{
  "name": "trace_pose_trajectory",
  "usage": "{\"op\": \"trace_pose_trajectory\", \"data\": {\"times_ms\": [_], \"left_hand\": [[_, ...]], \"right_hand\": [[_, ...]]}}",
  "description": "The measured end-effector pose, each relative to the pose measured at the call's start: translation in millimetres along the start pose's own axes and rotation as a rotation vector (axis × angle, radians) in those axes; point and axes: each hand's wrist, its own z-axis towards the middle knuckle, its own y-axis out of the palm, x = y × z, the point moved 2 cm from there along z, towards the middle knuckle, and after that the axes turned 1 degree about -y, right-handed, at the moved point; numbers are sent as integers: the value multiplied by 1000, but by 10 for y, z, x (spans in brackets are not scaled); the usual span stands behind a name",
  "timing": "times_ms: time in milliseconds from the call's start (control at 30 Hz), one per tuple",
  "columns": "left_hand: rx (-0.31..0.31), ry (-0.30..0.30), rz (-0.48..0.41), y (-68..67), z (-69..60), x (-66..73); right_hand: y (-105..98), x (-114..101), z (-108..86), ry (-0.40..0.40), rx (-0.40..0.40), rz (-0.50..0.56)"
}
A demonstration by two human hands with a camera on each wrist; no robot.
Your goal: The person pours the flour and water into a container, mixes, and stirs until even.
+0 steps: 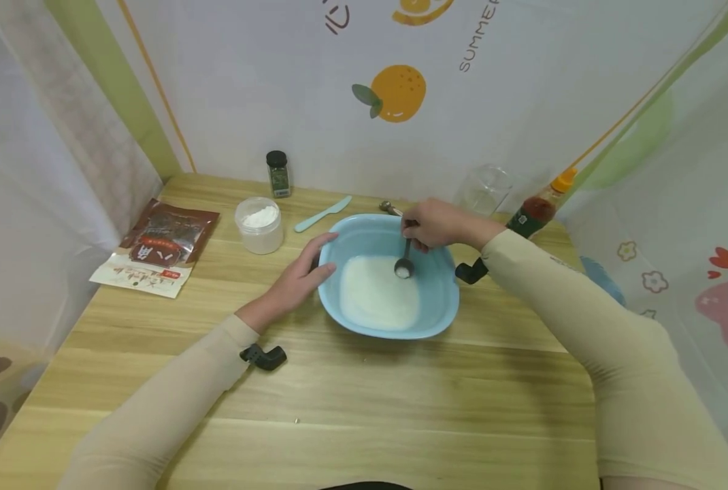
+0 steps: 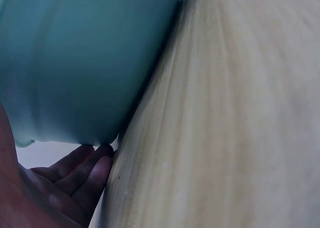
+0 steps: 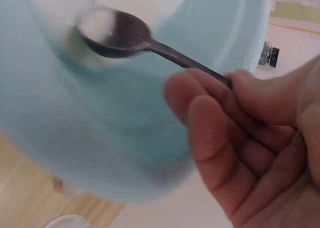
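A light blue basin (image 1: 437,299) with milky white liquid (image 1: 376,299) in it stands on the table. My left hand (image 1: 293,279) holds the basin's left side, thumb at the rim; in the left wrist view several fingers (image 2: 92,180) touch its outer wall low down. Over the basin's far right part, my right hand (image 1: 434,224) pinches the handle of a dark spoon (image 1: 404,265). The spoon's bowl hangs low at the liquid and has something white in it. In the right wrist view the spoon (image 3: 125,35) looks slightly blurred, with thumb and fingers on its handle.
Behind the basin lie a pale blue spreader knife (image 1: 322,214) and a small metal utensil (image 1: 390,207), partly hidden. A jar of white powder (image 1: 260,235), a spice bottle (image 1: 278,175) and a brown packet (image 1: 162,245) are left. A clear container (image 1: 485,190) and sauce bottle (image 1: 535,211) are right.
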Motion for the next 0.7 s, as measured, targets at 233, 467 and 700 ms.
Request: {"op": "trace_pose_trajectory", "data": {"times_ms": [233, 467, 700], "left_hand": [[-3, 4, 0, 2, 0, -9], [2, 4, -5, 8, 5, 4], [17, 2, 13, 7, -8, 12]], "right_hand": [[102, -74, 116, 18, 132, 104], [330, -198, 142, -63, 99, 343], [426, -231, -4, -135, -165, 373]]}}
